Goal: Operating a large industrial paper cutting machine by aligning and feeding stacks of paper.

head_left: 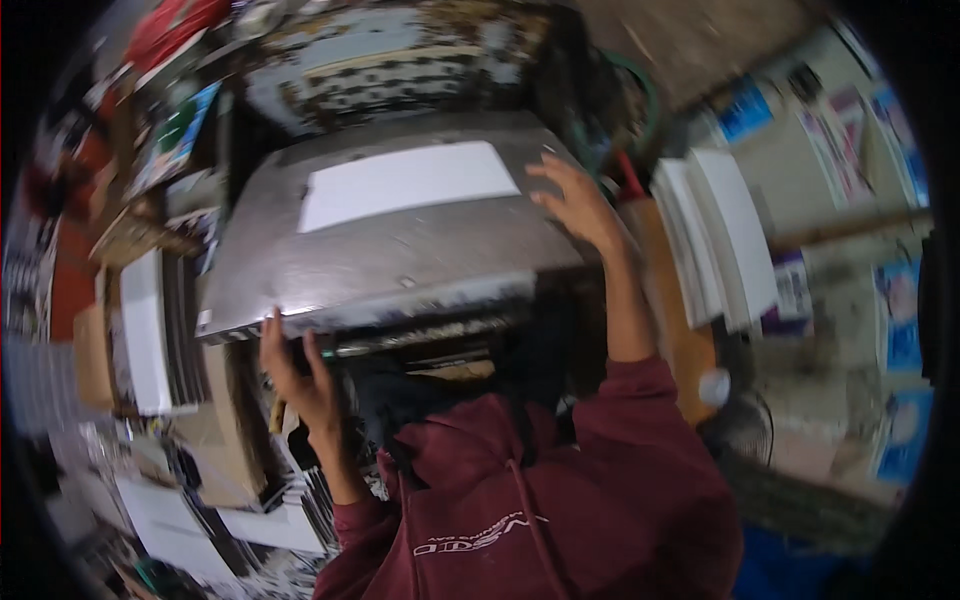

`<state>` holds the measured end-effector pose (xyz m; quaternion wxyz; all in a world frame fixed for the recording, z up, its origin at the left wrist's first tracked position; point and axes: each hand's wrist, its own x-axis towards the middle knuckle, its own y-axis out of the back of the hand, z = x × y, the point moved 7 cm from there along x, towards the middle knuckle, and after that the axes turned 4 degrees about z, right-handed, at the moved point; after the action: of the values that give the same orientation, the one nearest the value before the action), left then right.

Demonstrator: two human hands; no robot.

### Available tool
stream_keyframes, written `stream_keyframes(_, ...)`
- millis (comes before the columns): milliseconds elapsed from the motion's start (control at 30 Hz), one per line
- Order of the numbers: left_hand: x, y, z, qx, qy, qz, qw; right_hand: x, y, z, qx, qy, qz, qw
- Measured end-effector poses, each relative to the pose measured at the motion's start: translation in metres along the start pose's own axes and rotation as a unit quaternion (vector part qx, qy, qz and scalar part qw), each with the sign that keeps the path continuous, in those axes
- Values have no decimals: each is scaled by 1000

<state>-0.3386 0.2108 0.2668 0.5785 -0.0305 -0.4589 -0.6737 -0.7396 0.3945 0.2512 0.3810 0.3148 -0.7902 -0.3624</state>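
A white rectangular sheet (pixel 410 187) lies flat on the grey metal tabletop (pixel 400 250), toward its far side. My right hand (pixel 580 205) is above the right side of the tabletop, fingers apart and holding nothing, a little to the right of the sheet's right end. At the front left edge of the tabletop is my left hand (pixel 298 375), its fingers spread and nothing between them. Whether its fingertips touch the edge, I cannot tell.
A stack of white sheets or boards (pixel 715 235) stands on a wooden surface (pixel 690 365) at the right. More white boards (pixel 150 330) stand at the left beside cardboard (pixel 225 440). Behind the tabletop rises a worn machine body (pixel 390 80) with peeling paint.
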Motion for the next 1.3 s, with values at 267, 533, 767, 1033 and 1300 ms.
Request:
stream_keyframes(267, 3, -27, 20, -73, -14, -32, 997, -168, 232, 104, -286, -368, 277, 840)
stream_keyframes(533, 10, -61, 41, -147, -36, -78, 985, -378, 236, 213, 254, -668, 358, 601)
stream_keyframes(767, 16, -59, 56, -130, -80, -124, 980, -389, 235, 222, 227, -685, 378, 580)
stream_keyframes(1033, 24, -42, 37, -118, -36, -142, 982, -368, 202, 166, 233, -667, 364, 607)
stream_keyframes(1300, 15, -75, 63, -154, -26, -216, 964, -258, 245, 109, -374, -419, 211, 800)
